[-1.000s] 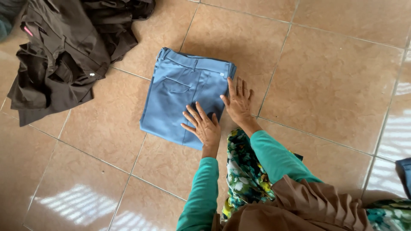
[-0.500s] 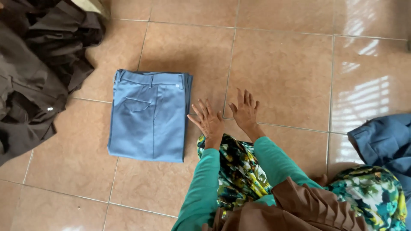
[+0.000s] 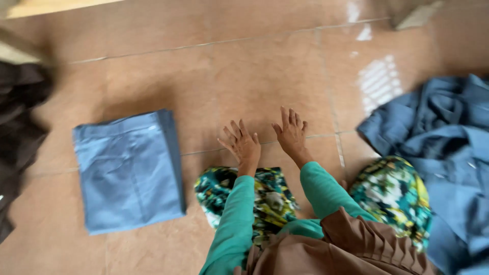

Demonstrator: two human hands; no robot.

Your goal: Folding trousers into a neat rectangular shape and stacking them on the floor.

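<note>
While both hands hover low over the bare tiled floor (image 3: 244,76), neither one holds anything: the left hand (image 3: 243,145) has its fingers (image 3: 230,133) spread and slightly curled, palm down, and the right hand (image 3: 292,133) beside it has its fingers (image 3: 286,116) fanned out the same way. Whether the fingertips touch the tiles cannot be told. Green sleeves (image 3: 232,224) run back from both wrists toward a brown pleated cloth (image 3: 351,249) at the bottom edge, and a green and yellow patterned garment (image 3: 270,196) covers the knees below the hands. A folded pair of light blue trousers (image 3: 127,173) lies flat on the floor to the left of the left hand, near it but apart, its edges squared. To the right, a loose heap of darker blue clothing (image 3: 448,153) lies crumpled, near the right knee and apart from the right hand. At the far left edge, dark brown clothes (image 3: 20,132) lie blurred, just beside the folded trousers.
</note>
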